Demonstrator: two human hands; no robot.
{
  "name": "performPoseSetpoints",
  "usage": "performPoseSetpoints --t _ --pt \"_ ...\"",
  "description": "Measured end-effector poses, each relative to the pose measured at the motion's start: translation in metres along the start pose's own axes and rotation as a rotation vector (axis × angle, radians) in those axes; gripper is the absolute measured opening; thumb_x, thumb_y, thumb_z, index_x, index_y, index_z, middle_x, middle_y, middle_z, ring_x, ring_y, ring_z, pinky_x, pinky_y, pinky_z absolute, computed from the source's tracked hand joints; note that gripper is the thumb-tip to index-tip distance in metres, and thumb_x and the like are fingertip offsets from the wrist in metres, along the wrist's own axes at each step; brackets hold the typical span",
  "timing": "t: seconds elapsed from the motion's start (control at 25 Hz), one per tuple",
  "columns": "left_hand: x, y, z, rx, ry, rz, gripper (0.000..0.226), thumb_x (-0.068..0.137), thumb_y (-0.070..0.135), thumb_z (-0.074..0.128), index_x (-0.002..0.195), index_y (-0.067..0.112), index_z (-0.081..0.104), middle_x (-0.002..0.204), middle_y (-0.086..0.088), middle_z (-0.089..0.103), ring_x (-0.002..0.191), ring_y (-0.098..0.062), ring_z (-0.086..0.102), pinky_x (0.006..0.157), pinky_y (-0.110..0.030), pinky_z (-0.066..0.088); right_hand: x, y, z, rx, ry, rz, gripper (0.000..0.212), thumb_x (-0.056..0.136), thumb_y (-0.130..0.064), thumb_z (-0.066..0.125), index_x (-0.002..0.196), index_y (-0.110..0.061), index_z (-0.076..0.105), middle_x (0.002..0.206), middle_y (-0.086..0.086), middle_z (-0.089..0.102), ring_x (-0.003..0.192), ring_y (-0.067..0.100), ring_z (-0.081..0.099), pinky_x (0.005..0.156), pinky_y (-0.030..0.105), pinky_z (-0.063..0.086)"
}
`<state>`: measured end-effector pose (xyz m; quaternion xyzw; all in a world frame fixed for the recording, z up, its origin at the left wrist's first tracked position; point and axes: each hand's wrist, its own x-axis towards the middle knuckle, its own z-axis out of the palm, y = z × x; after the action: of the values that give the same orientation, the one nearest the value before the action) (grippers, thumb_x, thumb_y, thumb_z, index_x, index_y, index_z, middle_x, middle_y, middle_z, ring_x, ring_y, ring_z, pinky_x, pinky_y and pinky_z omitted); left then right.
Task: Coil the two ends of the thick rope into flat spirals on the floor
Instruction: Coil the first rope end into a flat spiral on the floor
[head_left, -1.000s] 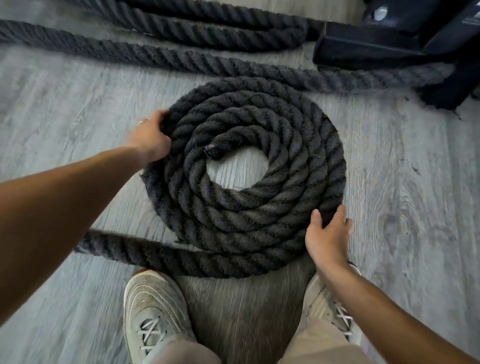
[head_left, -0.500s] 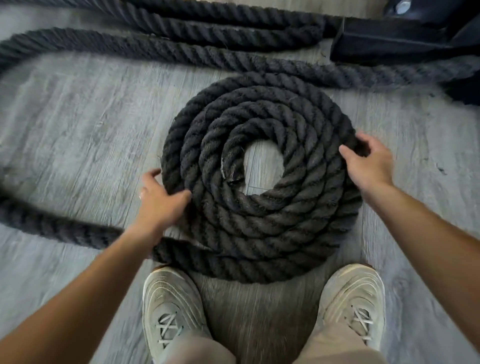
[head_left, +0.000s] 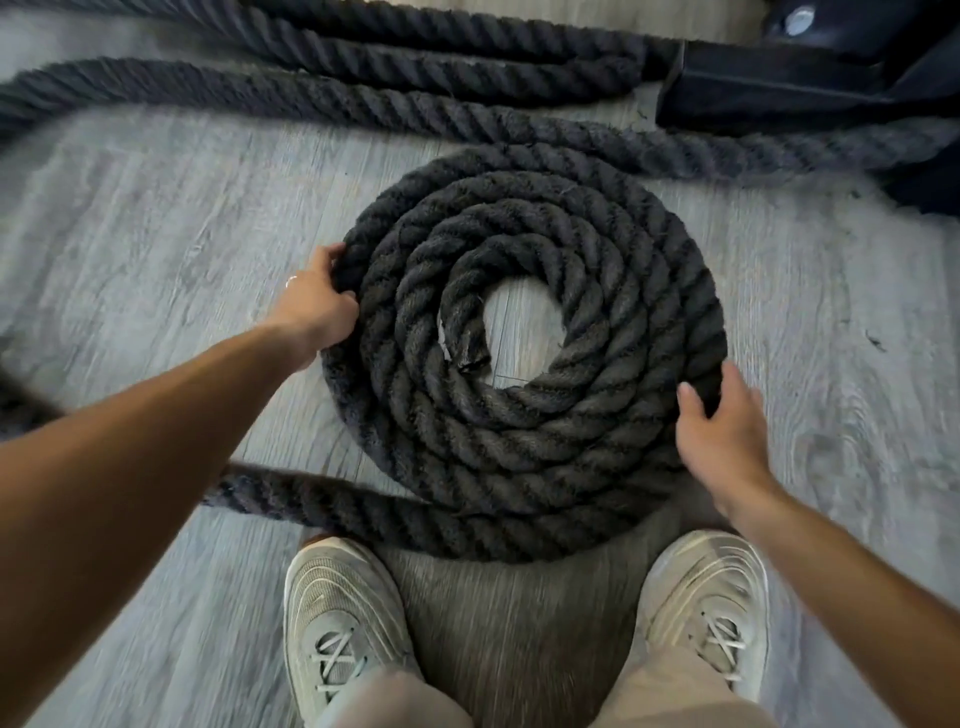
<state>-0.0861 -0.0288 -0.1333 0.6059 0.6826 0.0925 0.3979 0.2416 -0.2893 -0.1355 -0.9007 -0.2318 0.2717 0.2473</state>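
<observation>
- Pale mesh shoes stand nearest the camera, on a dark mat; no brand mark or writing is legible on them.
- The loose tail of rope runs along the grey wood-grain floor just ahead of the toes and feeds into the outer turn of the spiral.
- The right hand lies open on the near right rim, fingers spread over the outermost turn, not closed around it.
- The left hand, with a ring, curls its fingers over the left rim and grips the outer turn.
- Judgement: rotate the coil with both hands together and press each new turn flush to the last; keep the rope flat so no turn rides up.
- Judgement: the open centre could be tightened around the cut rope end.
- Further rope lengths lie beyond, touching the far rim.
- A black equipment base sits farthest away; no label is readable.
</observation>
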Motion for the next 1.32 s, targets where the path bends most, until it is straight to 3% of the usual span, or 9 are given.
performPoseSetpoints --t 0.2,0.32,0.48,0.56,0.68,0.84,0.96,1.16,1.32 --pt "-0.078 -0.038 0.024 -0.176 0.051 -0.132 0.073 0.093 0.02 0.06 0.151 0.036 0.019 0.144 -0.016 0.046 0.125 -0.034 0.052 0.103 -0.054 0.049 0.082 -0.051 -0.021 -0.004 0.012 -0.094 0.053 0.094 -0.042 0.066 0.141 -0.02 0.057 0.134 0.008 0.062 0.123 0.029 0.058 0.106 0.038 0.046" --pt "-0.122 -0.05 0.037 -0.242 -0.036 -0.236 0.087 0.089 0.029 0.068 0.146 0.052 0.006 0.143 -0.014 0.044 0.123 -0.039 0.052 0.09 -0.059 0.055 0.111 -0.078 -0.015 0.002 0.061 -0.04 0.049 0.091 -0.046 0.068 0.128 -0.014 0.066 0.13 0.008 0.065 0.12 0.029 0.061 0.1 0.037 0.049" --pt "-0.093 -0.041 0.023 -0.274 0.041 -0.277 0.096 0.066 0.029 0.068 0.147 0.041 0.017 0.136 -0.017 0.048 0.114 -0.036 0.057 0.092 -0.051 0.055 0.073 -0.065 0.008 -0.039 0.115 -0.116 0.054 0.102 -0.04 0.048 0.152 -0.02 0.04 0.153 0.008 0.041 0.137 0.031 0.042 0.107 0.044 0.039" --pt "-0.065 -0.029 0.013 -0.292 0.105 -0.233 0.088 0.075 0.027 0.068 0.15 0.034 0.024 0.138 -0.016 0.049 0.111 -0.031 0.058 0.087 -0.042 0.055 0.034 -0.04 0.01 0.02 0.121 -0.095 0.063 0.101 -0.048 0.047 0.157 -0.026 0.028 0.159 0.004 0.028 0.142 0.032 0.033 0.111 0.052 0.036" --pt "-0.02 -0.012 0.0 -0.249 0.068 -0.142 0.071 0.09 0.027 0.067 0.152 0.031 0.032 0.135 -0.011 0.059 0.106 -0.023 0.065 0.094 -0.038 0.054 -0.021 -0.003 0.015 0.143 0.113 0.097 0.066 0.102 -0.049 0.047 0.159 -0.032 0.018 0.165 0.01 0.016 0.15 0.041 0.017 0.113 0.062 0.029" --pt "0.003 -0.011 -0.002 -0.041 0.058 -0.068 0.057 0.097 0.023 0.057 0.15 0.032 0.037 0.14 -0.01 0.059 0.122 -0.029 0.057 0.108 -0.044 0.045 -0.046 0.01 0.023 0.149 0.107 0.061 0.062 0.107 -0.029 0.041 0.161 -0.03 0.011 0.158 0.016 0.02 0.132 0.041 0.041 0.094 0.043 0.041" --pt "-0.01 -0.017 0.006 -0.009 0.135 -0.075 0.057 0.098 0.019 0.054 0.151 0.03 0.035 0.14 -0.013 0.056 0.124 -0.032 0.054 0.108 -0.041 0.043 -0.014 -0.002 0.017 0.092 0.081 0.071 0.062 0.106 -0.024 0.039 0.161 -0.033 0.011 0.155 0.012 0.022 0.127 0.037 0.044 0.094 0.039 0.038" --pt "-0.087 -0.043 0.022 -0.073 0.115 -0.163 0.062 0.096 0.026 0.058 0.15 0.024 0.026 0.135 -0.017 0.057 0.117 -0.034 0.056 0.097 -0.041 0.046 0.083 -0.042 -0.013 -0.032 -0.058 -0.082 0.058 0.104 -0.027 0.047 0.158 -0.035 0.028 0.158 0.008 0.035 0.141 0.032 0.04 0.115 0.039 0.032" --pt "-0.114 -0.05 0.027 -0.34 0.027 -0.301 0.081 0.073 0.032 0.071 0.142 0.035 0.028 0.125 -0.008 0.062 0.1 -0.026 0.066 0.087 -0.045 0.056 0.112 -0.066 -0.014 -0.054 0.018 -0.12 0.052 0.101 -0.036 0.053 0.151 -0.025 0.044 0.148 0.008 0.051 0.134 0.031 0.048 0.11 0.036 0.038"
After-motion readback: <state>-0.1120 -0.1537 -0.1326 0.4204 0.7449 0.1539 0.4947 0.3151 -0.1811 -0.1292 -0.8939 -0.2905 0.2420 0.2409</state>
